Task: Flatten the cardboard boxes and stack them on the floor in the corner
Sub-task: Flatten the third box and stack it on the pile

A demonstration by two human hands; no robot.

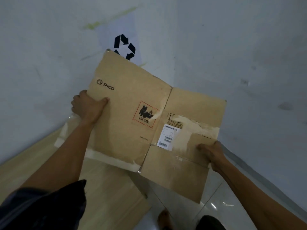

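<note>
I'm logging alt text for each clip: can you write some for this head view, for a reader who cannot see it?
A person's left hand and right hand hold a flattened PICO cardboard box by opposite edges, above other flattened cardboard lying on the floor in a corner. A recycling sign shows behind the box.

Both forearms are bare to the frame's edge, with no sleeves, watch or rings visible on the left hand (88,105) or the right hand (211,155). Dark shorts (41,208) (navy or black; the light is dim) cover the legs. One bare foot (164,218) shows below.
</note>
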